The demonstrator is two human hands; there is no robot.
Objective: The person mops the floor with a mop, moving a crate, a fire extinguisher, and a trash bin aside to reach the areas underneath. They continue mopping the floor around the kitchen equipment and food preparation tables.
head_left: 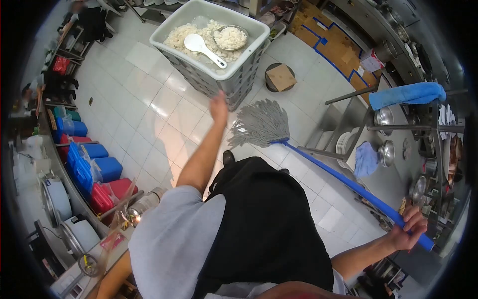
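Note:
My right hand [409, 229] is wrapped around the upper end of a mop's blue handle [343, 182]. The handle slants down to a grey string mop head [261, 124] spread on the tiles. Stretched forward, my left hand [218, 108] is slightly blurred and holds nothing that I can see; its fingers look partly extended. Just beyond it stands a large pale tub [224, 74] on a grey crate-like base [199, 77]. Cooked white rice [181, 37] fills the tub, with a white rice paddle [199, 46] and a rice-filled bowl or strainer [230, 37] on top.
A round dark container [271, 82] with cardboard on it stands right of the tub. Metal shelving [338, 124] with plates, bowls and blue cloths lines the right side. Blue and red bins [107, 169] and rice cookers [82, 234] line the left. Another person [92, 22] is at the far left.

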